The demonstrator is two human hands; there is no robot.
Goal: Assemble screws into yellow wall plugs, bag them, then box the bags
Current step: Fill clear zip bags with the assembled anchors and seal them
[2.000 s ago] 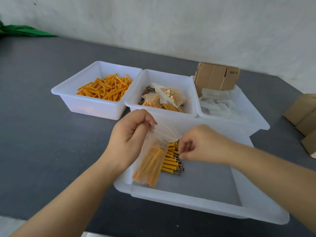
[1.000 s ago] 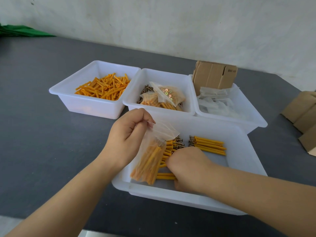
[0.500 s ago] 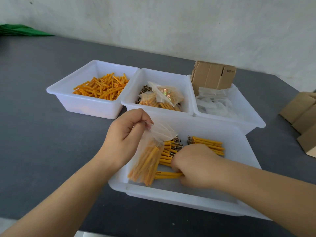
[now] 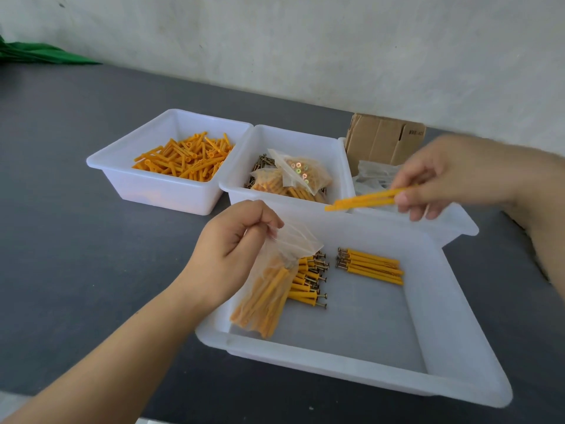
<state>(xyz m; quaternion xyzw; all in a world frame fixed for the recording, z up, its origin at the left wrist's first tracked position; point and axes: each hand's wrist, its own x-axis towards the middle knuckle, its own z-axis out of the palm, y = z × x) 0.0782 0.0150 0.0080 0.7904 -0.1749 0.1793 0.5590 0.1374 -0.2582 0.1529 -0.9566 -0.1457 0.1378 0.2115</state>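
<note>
My left hand (image 4: 235,249) pinches the mouth of a clear plastic bag (image 4: 269,289) that hangs into the near white tray (image 4: 458,347) and is partly filled with yellow plugs. My right hand (image 4: 440,179) is raised over the tray's far right corner and pinches a few assembled yellow plugs (image 4: 363,199), tips pointing left. Two groups of assembled plugs with screws lie on the tray floor: one beside the bag (image 4: 308,283), one further right (image 4: 371,266).
Three white bins stand behind the tray: loose yellow plugs (image 4: 183,159) at left, screws and filled bags (image 4: 293,177) in the middle, empty clear bags (image 4: 373,175) and a folded cardboard box (image 4: 385,139) at right. More cardboard lies at the table's right edge.
My right hand has lifted out of the tray with a few assembled plugs and moved up and right. My left hand still holds the bag in the same place.
</note>
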